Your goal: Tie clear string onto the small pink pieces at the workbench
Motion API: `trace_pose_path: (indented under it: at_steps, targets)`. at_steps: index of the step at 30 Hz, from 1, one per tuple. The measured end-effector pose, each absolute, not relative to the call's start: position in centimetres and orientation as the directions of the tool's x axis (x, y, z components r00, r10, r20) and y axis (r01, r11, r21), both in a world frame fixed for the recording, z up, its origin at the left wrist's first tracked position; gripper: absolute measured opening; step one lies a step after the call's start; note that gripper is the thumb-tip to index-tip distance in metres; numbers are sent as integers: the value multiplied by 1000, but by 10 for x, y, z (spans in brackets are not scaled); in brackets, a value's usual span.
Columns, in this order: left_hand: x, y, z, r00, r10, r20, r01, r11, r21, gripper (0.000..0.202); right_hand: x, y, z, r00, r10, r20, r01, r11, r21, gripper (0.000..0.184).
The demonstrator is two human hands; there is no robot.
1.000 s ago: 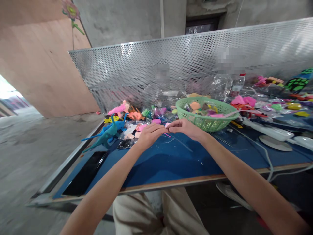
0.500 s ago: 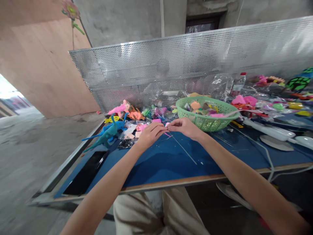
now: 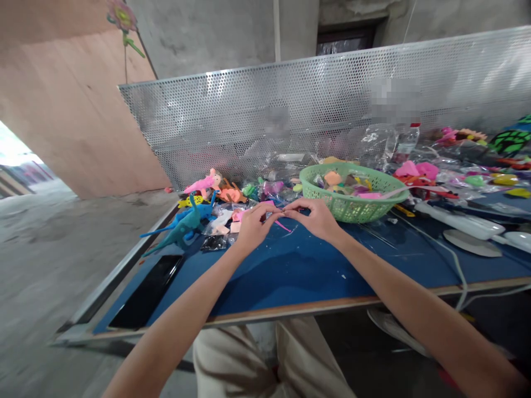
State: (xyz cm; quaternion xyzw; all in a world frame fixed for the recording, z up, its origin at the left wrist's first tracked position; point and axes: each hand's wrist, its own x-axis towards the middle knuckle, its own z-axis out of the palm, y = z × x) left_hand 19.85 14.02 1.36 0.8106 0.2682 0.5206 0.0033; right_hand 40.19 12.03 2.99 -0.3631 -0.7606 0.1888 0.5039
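Note:
My left hand (image 3: 258, 222) and my right hand (image 3: 314, 218) meet fingertip to fingertip over the blue table (image 3: 290, 276). Both are pinched closed. Whatever sits between the fingertips is too small and covered to name. A thin pink strip (image 3: 282, 224) shows just below the touching fingers; I cannot tell whether it is held or lies on the table. Close to my left hand are pale pink pieces (image 3: 235, 226) and clear plastic bags. The green basket (image 3: 352, 209), holding colourful soft pieces, stands right behind my right hand.
Blue and teal toy dinosaurs (image 3: 185, 229) stand at the left, behind a black phone-like slab (image 3: 146, 293). To the right lie a white-handled tool (image 3: 460, 218), a white cord (image 3: 454, 260) and a heap of bagged toys. A perforated metal panel (image 3: 249, 110) borders the table's back.
The thin pale rod that slanted from my fingers toward the table's front no longer shows. My left hand's fingers have bent more, and more of the pink strip is visible.

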Motion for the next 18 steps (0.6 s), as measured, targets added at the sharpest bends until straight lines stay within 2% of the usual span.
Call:
trace_pose_path:
  at_steps: [7, 15, 18]
  targets:
    - [199, 141, 15, 318, 496, 808, 403, -842, 358, 16, 406, 120, 29, -271, 702, 658, 370, 707, -602, 14]
    - [197, 140, 16, 366, 451, 814, 436, -856, 278, 15, 405, 124, 21, -242, 675, 697, 381, 727, -571, 13]
    - [198, 139, 16, 361, 455, 814, 449, -850, 276, 15, 405, 127, 16, -247, 624, 741, 398, 763, -510, 13]
